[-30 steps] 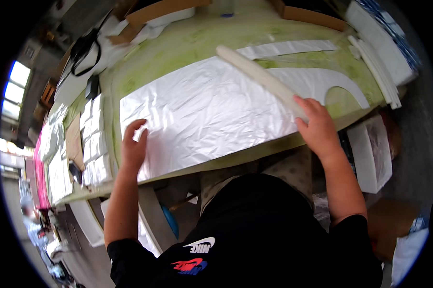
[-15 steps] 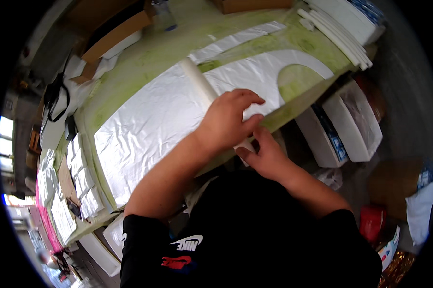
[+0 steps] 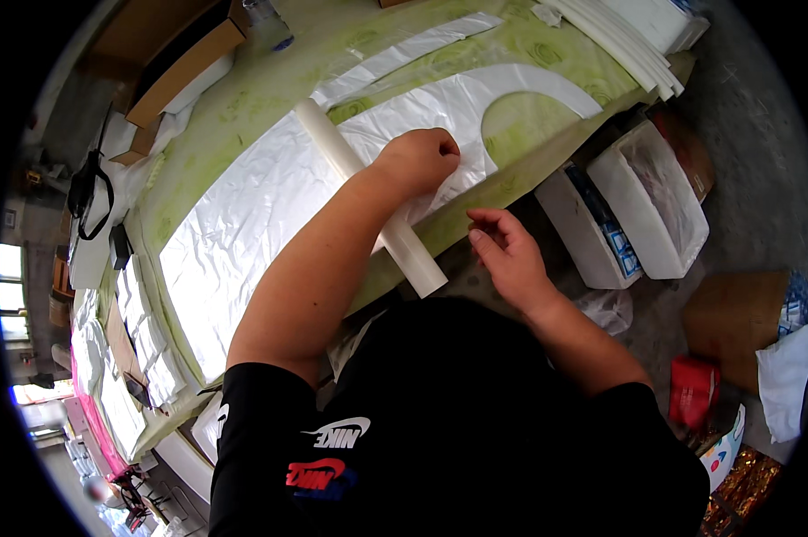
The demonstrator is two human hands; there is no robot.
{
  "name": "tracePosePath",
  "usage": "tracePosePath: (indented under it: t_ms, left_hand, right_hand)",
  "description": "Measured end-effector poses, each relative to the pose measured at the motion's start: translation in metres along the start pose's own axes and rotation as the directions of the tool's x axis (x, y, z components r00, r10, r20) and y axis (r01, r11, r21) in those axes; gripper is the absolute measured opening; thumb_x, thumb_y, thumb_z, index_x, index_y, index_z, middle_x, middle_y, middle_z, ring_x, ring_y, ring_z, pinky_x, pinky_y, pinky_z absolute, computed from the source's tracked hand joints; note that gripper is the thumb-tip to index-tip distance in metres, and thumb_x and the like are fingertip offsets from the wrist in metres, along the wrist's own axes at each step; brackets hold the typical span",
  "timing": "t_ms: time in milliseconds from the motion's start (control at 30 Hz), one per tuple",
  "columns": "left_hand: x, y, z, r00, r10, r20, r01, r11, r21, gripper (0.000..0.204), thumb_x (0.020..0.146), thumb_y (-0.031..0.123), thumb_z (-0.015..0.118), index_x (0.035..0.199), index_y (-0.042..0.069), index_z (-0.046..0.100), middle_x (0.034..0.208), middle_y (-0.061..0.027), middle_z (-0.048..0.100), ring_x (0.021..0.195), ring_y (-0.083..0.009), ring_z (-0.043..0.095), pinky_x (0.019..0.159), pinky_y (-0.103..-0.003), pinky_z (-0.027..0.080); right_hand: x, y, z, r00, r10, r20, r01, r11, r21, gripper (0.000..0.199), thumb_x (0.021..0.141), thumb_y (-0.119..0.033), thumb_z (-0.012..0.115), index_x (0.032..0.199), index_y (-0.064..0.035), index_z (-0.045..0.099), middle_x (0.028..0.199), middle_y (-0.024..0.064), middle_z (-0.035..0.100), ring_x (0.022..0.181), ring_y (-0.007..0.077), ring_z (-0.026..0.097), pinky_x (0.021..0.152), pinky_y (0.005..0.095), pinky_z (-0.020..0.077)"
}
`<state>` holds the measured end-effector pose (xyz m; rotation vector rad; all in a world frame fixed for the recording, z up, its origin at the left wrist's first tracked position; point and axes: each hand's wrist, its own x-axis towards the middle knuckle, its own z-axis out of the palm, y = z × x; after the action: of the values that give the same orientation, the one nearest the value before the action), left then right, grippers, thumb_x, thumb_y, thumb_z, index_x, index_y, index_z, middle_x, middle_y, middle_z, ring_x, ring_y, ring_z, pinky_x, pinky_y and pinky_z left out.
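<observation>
A large silvery foil balloon sheet (image 3: 234,233), wrinkled and curved at its right end, lies flat across the table. On top of it rests a white roll (image 3: 328,140), slanting towards me, its near end jutting past the table edge. My left forearm crosses over the roll. Just right of the roll, above the sheet, my left hand (image 3: 419,161) has its fingers curled together; whatever they pinch, if anything, is hidden. Off the table's front edge hovers my right hand (image 3: 514,259), holding nothing, with thumb and fingers apart and slightly bent.
A narrow silver strip (image 3: 404,58) lies beyond the sheet. White tubes (image 3: 614,45) are stacked at the far right. Folded white packets (image 3: 144,331) line the left side, near a cardboard box (image 3: 184,67). White foam boxes (image 3: 650,201) stand low at the right.
My right hand has come off the roll's near end and moved a little right. My left hand has shifted off the roll onto its right side, fingers now curled. The view has shifted slightly.
</observation>
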<state>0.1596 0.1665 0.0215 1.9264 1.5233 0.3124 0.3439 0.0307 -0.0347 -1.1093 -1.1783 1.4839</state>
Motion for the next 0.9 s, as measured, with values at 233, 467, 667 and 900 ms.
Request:
tracePosePath:
  t_ms: [233, 467, 667, 900]
  left_hand:
    - [-0.008, -0.012, -0.017, 0.988, -0.143, 0.054, 0.153, 0.907, -0.392, 0.027, 0.086, 0.029, 0.068, 0.103, 0.009, 0.075, 0.091, -0.0075, 0.075, 0.084, -0.0181, 0.069, 0.079, -0.033, 0.055]
    - [-0.001, -0.013, -0.010, 0.994, -0.109, -0.013, 0.100, 0.950, -0.296, 0.018, 0.088, 0.020, 0.070, 0.099, 0.006, 0.071, 0.091, -0.0030, 0.070, 0.080, -0.0110, 0.063, 0.069, -0.028, 0.055]
    - [-0.017, -0.011, -0.021, 0.968, -0.223, -0.115, 0.122, 0.820, -0.560, 0.017, 0.090, 0.021, 0.068, 0.096, 0.006, 0.066, 0.092, -0.0019, 0.066, 0.086, -0.0128, 0.061, 0.078, -0.031, 0.055]
    - [-0.021, -0.007, -0.016, 0.980, -0.192, -0.058, 0.126, 0.817, -0.563, 0.017, 0.093, 0.022, 0.067, 0.100, 0.006, 0.065, 0.097, -0.0013, 0.065, 0.092, -0.0122, 0.060, 0.080, -0.032, 0.054]
  right_hand:
    - [0.028, -0.044, 0.003, 0.847, -0.516, 0.128, 0.527, 0.782, -0.332, 0.029, 0.093, -0.006, 0.067, 0.122, -0.0030, 0.064, 0.116, 0.0096, 0.066, 0.097, 0.0191, 0.063, 0.080, 0.0291, 0.0525]
    - [0.070, -0.045, -0.016, 0.754, -0.557, 0.350, 0.587, 0.331, -0.739, 0.026, 0.083, -0.006, 0.069, 0.109, -0.0061, 0.069, 0.110, 0.0107, 0.071, 0.101, 0.0341, 0.061, 0.093, 0.0429, 0.0488]
    - [0.063, -0.053, -0.010, 0.850, -0.473, 0.230, 0.493, 0.564, -0.663, 0.030, 0.087, -0.006, 0.065, 0.117, -0.0056, 0.068, 0.110, 0.0105, 0.071, 0.102, 0.0290, 0.063, 0.093, 0.0413, 0.0501]
    - [0.187, -0.025, -0.001, 0.959, -0.235, -0.157, 0.195, 0.952, -0.235, 0.057, 0.092, -0.010, 0.063, 0.148, -0.0088, 0.050, 0.134, 0.0186, 0.062, 0.114, 0.0311, 0.062, 0.100, 0.0421, 0.0498]
